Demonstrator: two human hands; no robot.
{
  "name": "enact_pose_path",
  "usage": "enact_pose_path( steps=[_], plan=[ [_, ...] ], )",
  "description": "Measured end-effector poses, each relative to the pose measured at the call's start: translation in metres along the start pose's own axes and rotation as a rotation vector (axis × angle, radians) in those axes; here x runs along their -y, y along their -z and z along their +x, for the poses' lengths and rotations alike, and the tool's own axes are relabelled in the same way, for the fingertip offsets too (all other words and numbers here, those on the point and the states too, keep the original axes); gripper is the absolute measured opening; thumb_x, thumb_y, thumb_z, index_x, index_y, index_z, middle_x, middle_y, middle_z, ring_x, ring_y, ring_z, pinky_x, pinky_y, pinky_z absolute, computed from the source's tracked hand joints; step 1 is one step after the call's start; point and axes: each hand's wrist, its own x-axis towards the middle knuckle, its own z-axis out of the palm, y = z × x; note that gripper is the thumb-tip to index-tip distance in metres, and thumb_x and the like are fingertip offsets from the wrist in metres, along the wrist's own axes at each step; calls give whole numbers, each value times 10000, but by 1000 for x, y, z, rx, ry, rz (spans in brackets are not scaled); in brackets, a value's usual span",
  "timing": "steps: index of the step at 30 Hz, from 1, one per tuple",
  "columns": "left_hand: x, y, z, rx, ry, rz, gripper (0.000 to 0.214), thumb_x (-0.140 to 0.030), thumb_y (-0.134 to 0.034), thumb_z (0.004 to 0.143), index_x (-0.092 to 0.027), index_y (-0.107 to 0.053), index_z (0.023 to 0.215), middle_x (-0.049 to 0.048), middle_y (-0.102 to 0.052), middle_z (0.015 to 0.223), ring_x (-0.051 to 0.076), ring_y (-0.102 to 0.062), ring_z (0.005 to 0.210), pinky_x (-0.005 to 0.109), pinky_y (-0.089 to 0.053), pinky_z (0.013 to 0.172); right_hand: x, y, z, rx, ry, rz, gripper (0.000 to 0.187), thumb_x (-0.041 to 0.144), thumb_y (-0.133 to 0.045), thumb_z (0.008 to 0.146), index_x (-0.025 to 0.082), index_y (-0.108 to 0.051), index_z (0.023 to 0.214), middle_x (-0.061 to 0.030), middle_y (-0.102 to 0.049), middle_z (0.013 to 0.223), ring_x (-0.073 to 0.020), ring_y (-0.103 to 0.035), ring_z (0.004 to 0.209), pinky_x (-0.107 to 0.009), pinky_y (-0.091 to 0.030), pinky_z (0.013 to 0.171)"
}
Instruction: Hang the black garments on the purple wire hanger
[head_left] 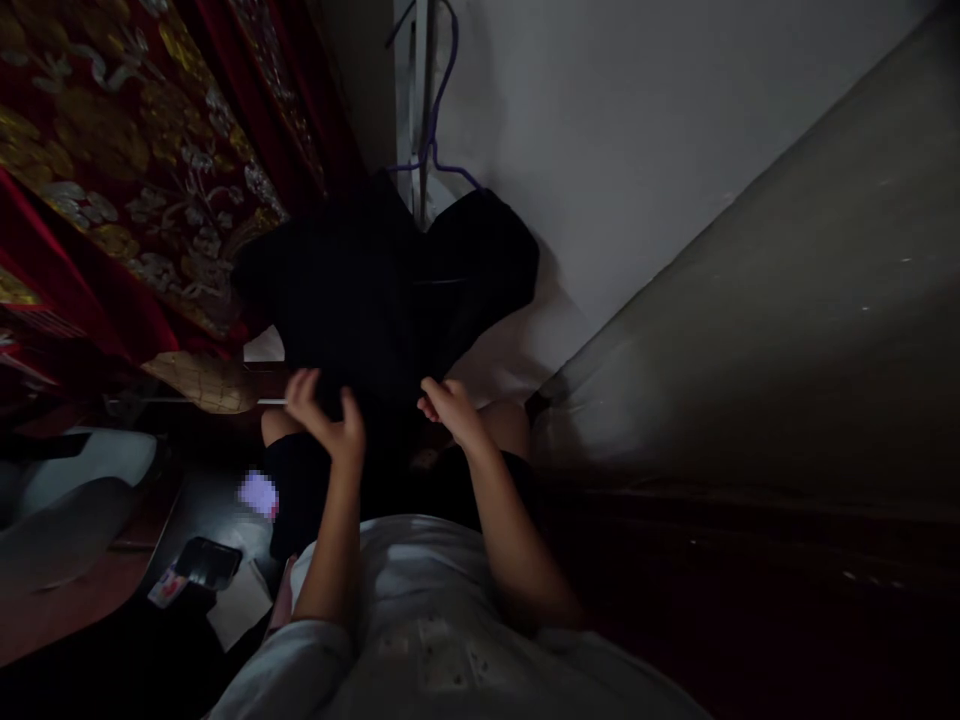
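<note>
Left hand [324, 418]: centre of frame, raised, fingers spread and slightly curled, holding nothing. Fingertips sit at the lower edge of the black garment [382, 290]; too dark to tell whether they touch it.

Right hand [448, 405]: just right of centre, fingers curled inward, thumb side towards the garment's hem. Can't tell if it's pinching fabric or is just beside it. The hands are apart, with a dark strip of the garment between them.

Black garment: centre of frame, directly above both hands, hung on a purple hanger [435, 130]. The hook runs up to top centre beside a pale vertical rail [420, 100]. The garment's shoulders spread left and right, and its lower part blends into shadow.

Both forearms are bare and come up from the bottom centre. White shirt [450, 620] of the same person fills the bottom edge.

Around them:
- Upper left: red fabric with gold and silver floral embroidery [127, 150], hanging just left of the garment.
- Upper right: plain white wall [660, 130] behind the garment.
- Right half: large dark slanted panel [787, 330]; material not readable.
- Lower left: dark phone [210, 563] lying flat on a dark surface, a small card [166, 588] touching its left end, and white paper [241, 605] just to its right.
- Far left: pale grey rounded object [75, 480], unclear what it is.
</note>
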Motion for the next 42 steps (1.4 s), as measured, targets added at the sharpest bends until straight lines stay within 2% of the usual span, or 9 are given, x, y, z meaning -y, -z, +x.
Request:
enact_pose_path(
  steps=[5,10,17,20,26,29,33,38,42],
  plan=[
    [-7,-37,-50,447,55,-250,218,-265,-536,1017,-171,-626,1191,134,-654,1124,249,-638,1078,376,-502,971,5,4,-14,39,110,114,415,511,-698,783,156,-608,589,-29,-588,538,-91,-494,479,-236,-376,494],
    [-12,-44,-55,540,112,-352,188,-297,-520,1028,-182,-644,1109,115,-657,1068,233,-638,1001,343,-502,901,8,5,-17,29,198,171,517,642,-733,734,172,-574,590,-6,-550,539,-85,-460,493,-243,-360,506],
    [-6,-46,-44,505,255,-307,245,-354,-572,989,-173,-655,847,56,-590,808,191,-580,788,288,-463,737,13,-6,-21,146,171,272,343,491,-724,707,156,-661,745,19,-559,567,-67,-423,470,-223,-290,455],
    [1,-48,-43,532,242,-289,204,-333,-593,977,-175,-702,910,68,-621,835,203,-598,815,307,-469,764,43,0,-17,88,185,367,297,445,-722,690,157,-655,719,48,-478,508,-49,-362,428,-211,-225,414],
    [6,-58,-51,563,252,-335,230,-368,-629,979,-177,-743,918,89,-644,846,218,-615,808,322,-477,738,153,24,5,-54,558,347,261,432,-672,887,179,-623,843,57,-463,579,-30,-410,437,-161,-247,411],
    [1,-63,-48,670,206,-363,245,-345,-603,994,-164,-745,912,102,-656,858,224,-632,817,332,-497,755,172,19,10,-84,596,351,283,453,-629,933,183,-601,853,55,-467,596,-28,-427,442,-149,-266,417],
    [-19,-68,-7,871,74,-415,213,-314,-610,995,-172,-749,1072,130,-698,1057,256,-672,1005,371,-514,925,159,14,6,-104,576,340,296,479,-639,922,192,-599,859,62,-464,581,-37,-440,446,-154,-279,422],
    [-68,-78,96,619,6,-485,323,-312,-693,965,-213,-672,1271,74,-674,1090,246,-650,1087,364,-489,1014,154,26,1,-82,576,299,285,441,-626,930,187,-581,810,55,-475,579,-45,-450,465,-152,-302,432],
    [-94,-92,149,733,-123,-440,168,-298,-735,943,-179,-712,1060,65,-650,1040,285,-619,1176,387,-475,1046,157,32,4,-84,679,231,268,386,-626,942,186,-552,779,55,-450,594,-43,-438,491,-153,-331,465]
  ],
)
